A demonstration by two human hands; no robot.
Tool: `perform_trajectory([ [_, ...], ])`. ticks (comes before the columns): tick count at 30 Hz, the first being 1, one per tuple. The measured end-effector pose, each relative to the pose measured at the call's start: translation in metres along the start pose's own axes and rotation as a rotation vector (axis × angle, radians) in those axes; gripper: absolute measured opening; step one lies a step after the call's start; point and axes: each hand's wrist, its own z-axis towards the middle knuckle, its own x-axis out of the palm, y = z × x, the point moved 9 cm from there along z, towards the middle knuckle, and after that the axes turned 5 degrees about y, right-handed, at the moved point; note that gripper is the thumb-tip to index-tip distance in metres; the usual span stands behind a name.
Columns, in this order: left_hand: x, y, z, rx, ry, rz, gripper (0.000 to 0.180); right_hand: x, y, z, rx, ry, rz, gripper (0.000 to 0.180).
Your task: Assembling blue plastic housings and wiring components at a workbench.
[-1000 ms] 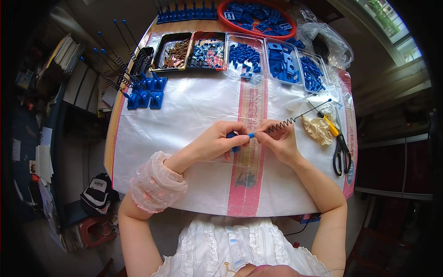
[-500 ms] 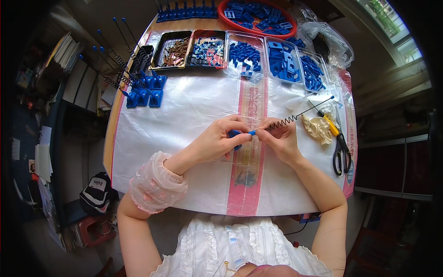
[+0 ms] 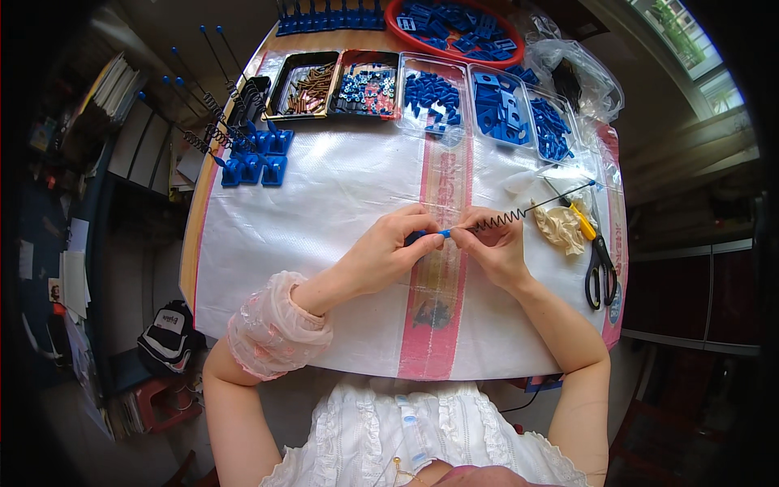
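Head view shows both hands over the middle of the surface (image 3: 341,42), which is covered by a white sheet (image 3: 324,178). The left hand (image 3: 388,247) is closed around a blue part (image 3: 415,238), mostly hidden by the fingers; its narrow end (image 3: 445,233) points toward the right hand (image 3: 497,246). That hand pinches a black coiled wire (image 3: 503,217) close beside this end; whether the two are joined cannot be told. The wire slants up to the right, its blue tip (image 3: 591,183) near the crumpled paper (image 3: 560,230) and the scissors (image 3: 601,246). Pushing out of line could perhaps bend the wire or make it slip. A too loose left grip could let the blue part turn, and a low swing might catch the tip on the paper.
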Motion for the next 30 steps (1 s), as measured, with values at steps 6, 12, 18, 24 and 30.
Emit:
perform_trajectory([
  [6,-0.0012,0.0002,-0.0006,0.0,-0.035,0.004,0.019,0.0012,0.0019,0.0007,-0.018,0.022,-0.037,0.005],
  [12,-0.0007,0.002,-0.0013,-0.001,-0.048,-0.019,0.019,0.0024,0.001,0.0,-0.003,0.039,-0.054,0.006],
  [18,-0.0011,0.0001,0.0001,0.01,-0.032,-0.009,0.019,0.0008,0.0,0.0003,-0.007,0.053,-0.065,0.005],
  [24,-0.0016,-0.0006,0.0014,0.051,-0.012,0.034,0.019,-0.0006,-0.0035,0.0004,0.012,0.033,-0.019,0.004],
  [30,-0.002,-0.0003,0.0011,0.024,-0.016,0.006,0.02,0.0004,-0.0005,0.0002,0.0,0.035,-0.043,0.005],
])
